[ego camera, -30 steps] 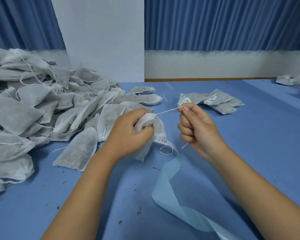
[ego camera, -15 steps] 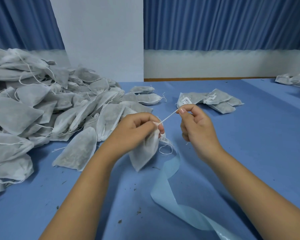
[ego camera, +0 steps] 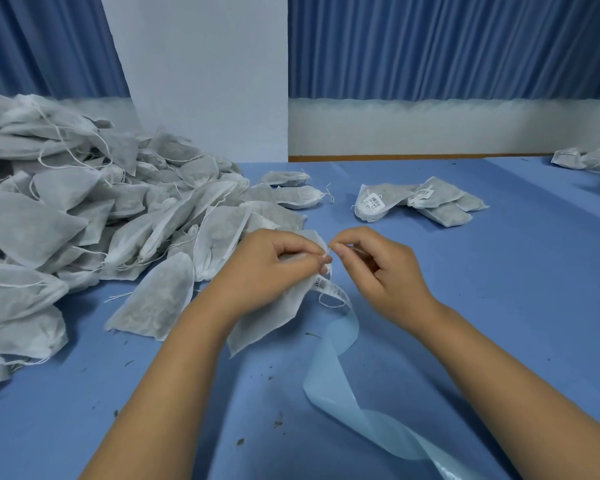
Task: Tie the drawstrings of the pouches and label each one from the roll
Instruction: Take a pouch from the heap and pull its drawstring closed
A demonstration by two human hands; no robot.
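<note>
A white fabric pouch [ego camera: 267, 317] hangs over the blue table, its gathered neck pinched in my left hand [ego camera: 274, 268]. My right hand [ego camera: 378, 268] pinches the white drawstring [ego camera: 328, 251] right at the neck, fingertips almost touching those of the left hand. A light blue label strip [ego camera: 329, 379] curls away from under the pouch toward the lower right, with a barcode label [ego camera: 328, 287] at its upper end just below my fingers.
A big heap of unlabelled pouches [ego camera: 84, 216] fills the left side. A few labelled pouches [ego camera: 420, 202] lie at the back centre, more pouches [ego camera: 589, 161] at the far right edge. Dark crumbs [ego camera: 278, 419] dot the blue tablecloth [ego camera: 499, 306].
My right hand moved in from the stretched-out drawstring to the pouch neck, so the two hands now meet. The pouch hangs lower from my left hand.
</note>
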